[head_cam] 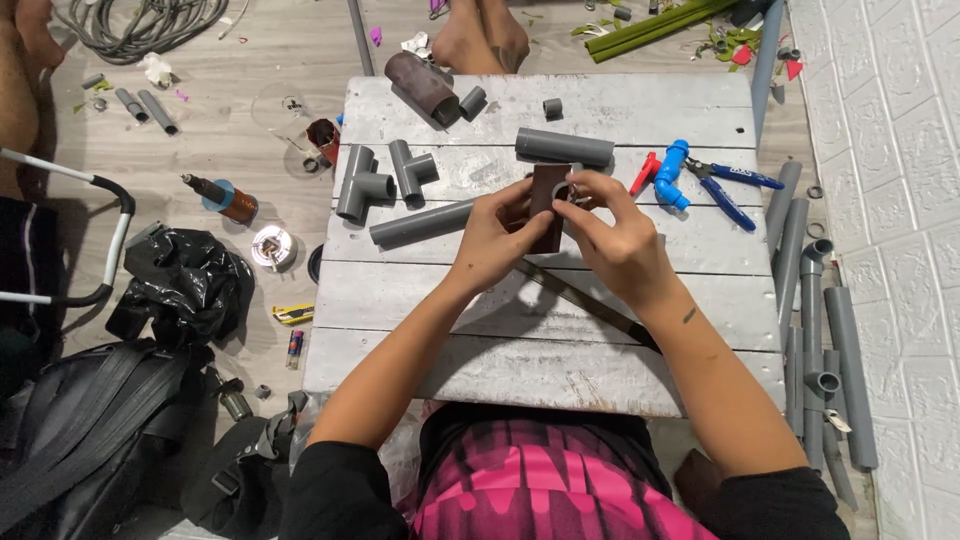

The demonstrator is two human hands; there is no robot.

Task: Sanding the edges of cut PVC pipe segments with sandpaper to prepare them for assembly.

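Over a grey wooden table (600,110), left hand (495,240) and right hand (610,235) both closed around a brown sheet (547,200) wrapped on a small pipe fitting (562,188), long grey pipe (425,222) just beside the left hand, blue valve (670,172) and blue pliers (730,185) near the right.

Whitewashed plank table (600,110) carries grey tee fittings (385,180) left of a grey pipe length (563,146); blue-handled pliers (728,185) lie right of it.

Head camera – looks steeply down, close over low grey table (600,110).
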